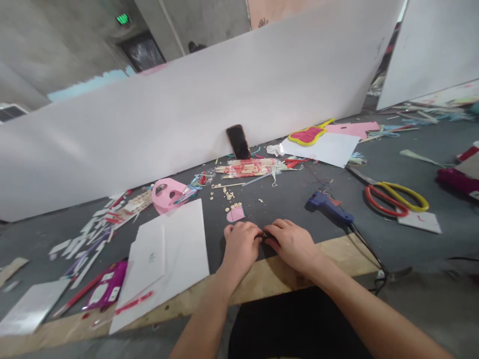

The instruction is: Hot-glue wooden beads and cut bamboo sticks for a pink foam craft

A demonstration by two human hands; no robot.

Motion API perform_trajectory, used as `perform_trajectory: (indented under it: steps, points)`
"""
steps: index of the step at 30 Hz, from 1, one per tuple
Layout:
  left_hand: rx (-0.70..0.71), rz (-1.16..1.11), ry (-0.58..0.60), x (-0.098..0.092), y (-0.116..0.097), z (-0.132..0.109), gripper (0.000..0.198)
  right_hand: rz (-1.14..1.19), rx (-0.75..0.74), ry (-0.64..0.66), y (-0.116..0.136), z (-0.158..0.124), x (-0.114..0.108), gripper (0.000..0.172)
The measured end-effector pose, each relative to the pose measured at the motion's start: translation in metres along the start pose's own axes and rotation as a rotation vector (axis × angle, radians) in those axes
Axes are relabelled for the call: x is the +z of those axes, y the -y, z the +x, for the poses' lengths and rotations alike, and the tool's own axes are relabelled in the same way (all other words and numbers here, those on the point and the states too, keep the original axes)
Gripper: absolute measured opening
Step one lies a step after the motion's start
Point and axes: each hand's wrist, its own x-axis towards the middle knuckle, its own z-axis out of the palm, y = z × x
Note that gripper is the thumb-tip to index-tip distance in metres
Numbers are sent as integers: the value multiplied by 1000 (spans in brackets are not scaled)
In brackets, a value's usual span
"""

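Observation:
My left hand (pixel 241 246) and my right hand (pixel 291 243) rest side by side on the dark grey table top (pixel 292 199) near its front edge. Both have their fingers curled, and the fingertips meet over a small dark thing (pixel 264 235) that I cannot make out. Just beyond the left hand lies a small pink cut-out piece (pixel 235 214) with pale beads (pixel 229 195) scattered around it. A blue hot glue gun (pixel 330 207) lies to the right of my right hand, its black cord running off the table's front edge.
White paper sheets (pixel 172 249) lie at the left, with a pink tape holder (pixel 166 195) behind them. Red and yellow scissors (pixel 396 199) lie at the right. A phone (pixel 238 141) leans on the white partition board (pixel 187 114). A packet of sticks (pixel 250 168), paper scraps (pixel 97 229) and a purple packet (pixel 107 286) lie around.

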Motion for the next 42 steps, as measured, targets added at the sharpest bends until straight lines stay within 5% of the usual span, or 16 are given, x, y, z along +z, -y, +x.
perform_trajectory:
  steps: [11, 26, 33, 42]
  points:
    - [10, 4, -61, -1, 6, -4, 19, -72, 18, 7, 3, 4, 3, 25]
    - [-41, 52, -96, -27, 17, 2, 17, -3, -44, -25, -6, -8, 3, 28]
    - [-30, 109, -47, -30, 16, 51, 17, 101, -32, -235, -32, -35, -11, 32]
    - [46, 216, 11, -4, 10, 116, 24, 74, 348, -407, -61, -69, -38, 28]
